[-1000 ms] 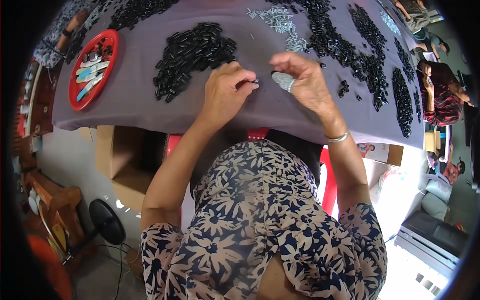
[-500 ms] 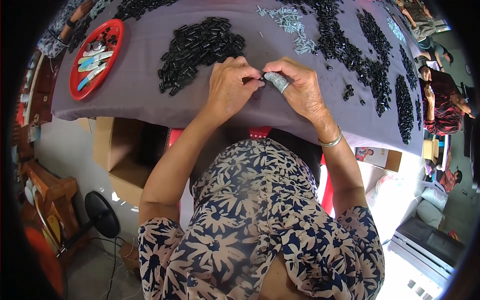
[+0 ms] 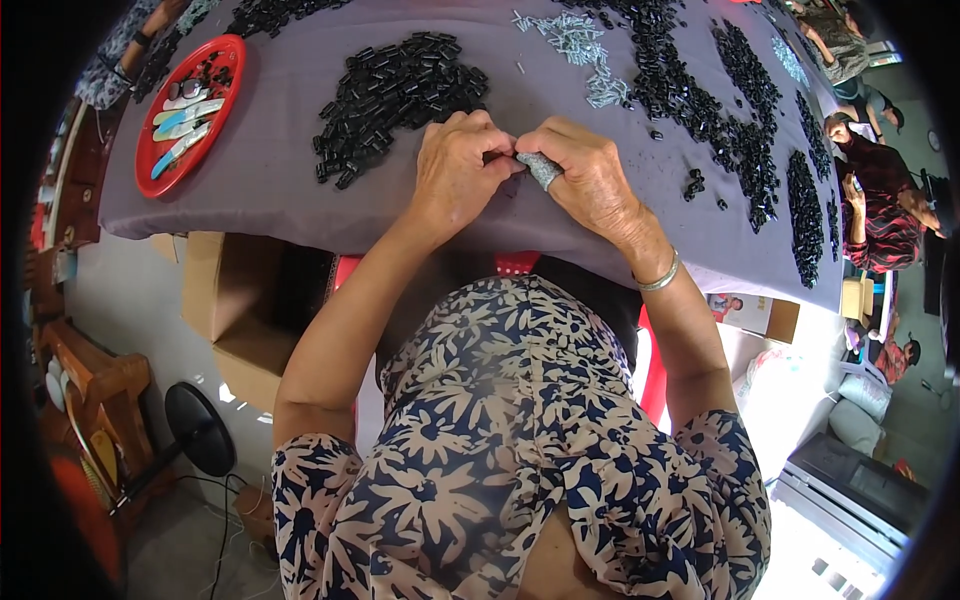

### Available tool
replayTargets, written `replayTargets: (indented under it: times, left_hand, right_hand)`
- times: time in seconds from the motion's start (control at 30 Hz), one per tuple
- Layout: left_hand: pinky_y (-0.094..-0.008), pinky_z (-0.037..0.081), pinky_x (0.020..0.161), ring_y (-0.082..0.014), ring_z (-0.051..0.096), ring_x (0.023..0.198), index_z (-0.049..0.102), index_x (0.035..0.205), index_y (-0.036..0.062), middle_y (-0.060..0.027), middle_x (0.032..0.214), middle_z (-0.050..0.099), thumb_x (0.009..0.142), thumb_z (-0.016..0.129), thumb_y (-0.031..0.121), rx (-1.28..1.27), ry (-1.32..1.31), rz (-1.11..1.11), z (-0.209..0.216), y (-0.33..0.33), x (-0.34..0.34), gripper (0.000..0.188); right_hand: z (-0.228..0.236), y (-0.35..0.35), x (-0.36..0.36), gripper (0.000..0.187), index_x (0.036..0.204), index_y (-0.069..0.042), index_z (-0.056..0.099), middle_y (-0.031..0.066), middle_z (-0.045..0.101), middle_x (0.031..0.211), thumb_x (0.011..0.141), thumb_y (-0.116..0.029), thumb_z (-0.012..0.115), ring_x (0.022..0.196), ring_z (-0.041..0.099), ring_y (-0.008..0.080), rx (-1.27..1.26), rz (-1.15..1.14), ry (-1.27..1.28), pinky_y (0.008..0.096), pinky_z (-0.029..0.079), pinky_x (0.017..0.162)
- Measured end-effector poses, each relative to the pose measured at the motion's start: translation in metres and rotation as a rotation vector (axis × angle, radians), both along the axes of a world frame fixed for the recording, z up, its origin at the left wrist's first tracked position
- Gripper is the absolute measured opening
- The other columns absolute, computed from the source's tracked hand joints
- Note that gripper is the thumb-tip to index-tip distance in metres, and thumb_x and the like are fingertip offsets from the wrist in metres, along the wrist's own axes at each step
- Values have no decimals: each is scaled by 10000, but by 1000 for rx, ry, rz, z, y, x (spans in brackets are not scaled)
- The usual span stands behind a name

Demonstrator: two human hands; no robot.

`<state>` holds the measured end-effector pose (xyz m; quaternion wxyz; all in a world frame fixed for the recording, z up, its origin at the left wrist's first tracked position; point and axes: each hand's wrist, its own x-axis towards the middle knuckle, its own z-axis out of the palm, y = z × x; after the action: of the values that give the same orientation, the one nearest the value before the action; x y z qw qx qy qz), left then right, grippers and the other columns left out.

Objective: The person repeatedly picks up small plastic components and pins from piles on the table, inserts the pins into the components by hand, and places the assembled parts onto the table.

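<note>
While both hands meet at the near edge of the table (image 3: 300, 190), the left hand (image 3: 455, 170) is curled nearly closed, its fingertips pinched toward the right hand (image 3: 590, 175). What the left fingertips grip is too small to make out. The right hand is likewise closed, with a grey wrapped pad (image 3: 540, 170) on one finger; whether it pinches the same small item cannot be told, since the fingers cover the contact point. A silver bangle (image 3: 660, 275) sits on the right wrist.

Just beyond the left hand on the table lies a heap of black parts (image 3: 400, 90), close to the knuckles but not clearly touching. Further back, beyond the right hand, a scatter of small silver pieces (image 3: 585, 40) lies on the table; individual shapes are not legible. More black parts (image 3: 740, 130) run in bands along the table's right side, partly cut off at the top rim. At the table's far left stands a red tray (image 3: 150, 150) holding pale oblong items, indistinct. Under the table's left edge a cardboard box (image 3: 230, 300) is partly hidden. Another person (image 3: 880, 190) sits at the table's right end, bent by the lens.
</note>
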<state>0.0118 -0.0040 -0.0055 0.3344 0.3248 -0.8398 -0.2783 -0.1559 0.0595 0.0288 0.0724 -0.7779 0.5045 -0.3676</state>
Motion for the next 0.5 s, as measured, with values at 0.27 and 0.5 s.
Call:
replayTargets:
  times: [0.27,0.5]
  left_hand:
    - [-354,401,823,-203,608,841,673,1047,73,-35,867,662,694,790,143,123,107,-68,9,-2,1,379]
    - [-336,520,724,-228,673,761,590,1202,9,-120,851,700,712,747,39,294,143,-70,11,0,-2,515]
  right_hand:
    - [2,-2,0,204,916,-33,646,116,618,809,737,66,656,746,611,335,11,32,-4,389,494,649]
    - [1,8,3,149,897,-26,664,122,641,812,757,24,664,721,625,330,51,-47,-64,389,506,637]
